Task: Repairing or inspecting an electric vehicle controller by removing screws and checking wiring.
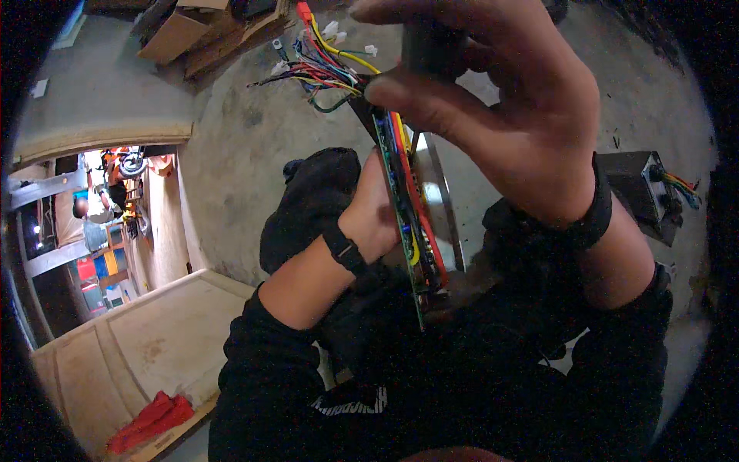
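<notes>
My left hand (372,212) is closed around a long circuit board (400,185), its fingers mostly hidden behind it. The board is held tilted above my lap, with thick red and yellow wires along its side. A shiny metal plate (440,196) sits along its right side. From the board's upper end fans a bundle of thin coloured wires (327,73) with white plugs and one red connector (305,12). Over that end my right hand (516,108) grips the thick dark handle of what looks like a screwdriver (431,50); its tip is hidden.
A grey metal box (635,189) with coloured wires coming out lies on the concrete floor at right. Cardboard (188,38) is piled at the far left. A wooden panel (162,331) with a red cloth (154,423) is at lower left, beside an opening where a person (96,204) shows.
</notes>
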{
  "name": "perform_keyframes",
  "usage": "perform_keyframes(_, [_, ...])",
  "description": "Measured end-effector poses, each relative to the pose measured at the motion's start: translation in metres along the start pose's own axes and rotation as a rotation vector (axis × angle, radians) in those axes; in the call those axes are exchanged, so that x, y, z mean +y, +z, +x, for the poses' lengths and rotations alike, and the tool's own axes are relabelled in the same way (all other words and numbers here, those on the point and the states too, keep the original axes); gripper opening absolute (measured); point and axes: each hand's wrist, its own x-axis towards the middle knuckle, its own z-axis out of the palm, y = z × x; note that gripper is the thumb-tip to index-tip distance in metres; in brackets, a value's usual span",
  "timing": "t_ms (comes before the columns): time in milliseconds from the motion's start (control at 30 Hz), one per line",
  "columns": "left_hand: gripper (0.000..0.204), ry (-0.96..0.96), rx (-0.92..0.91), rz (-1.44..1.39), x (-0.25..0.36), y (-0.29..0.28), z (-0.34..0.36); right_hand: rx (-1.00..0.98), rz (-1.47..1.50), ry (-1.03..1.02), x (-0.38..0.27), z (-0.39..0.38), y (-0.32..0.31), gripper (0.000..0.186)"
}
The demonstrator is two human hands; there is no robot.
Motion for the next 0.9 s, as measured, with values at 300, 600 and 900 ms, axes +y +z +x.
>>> perform_keyframes(300, [0.05, 0.0, -0.045, -0.082, 0.0, 0.005, -0.006, -0.009, 0.008, -0.001, 0.001, -0.001, 0.001, 0.062])
perform_keyframes(600, [0.05, 0.069, -0.152, -0.111, -0.009, -0.015, 0.005, -0.02, 0.01, -0.008, 0.001, -0.004, 0.005, 0.06])
perform_keyframes(900, [0.046, -0.029, 0.043, -0.068, -0.007, -0.012, -0.004, -0.029, 0.013, -0.029, 0.001, -0.005, 0.003, 0.058])
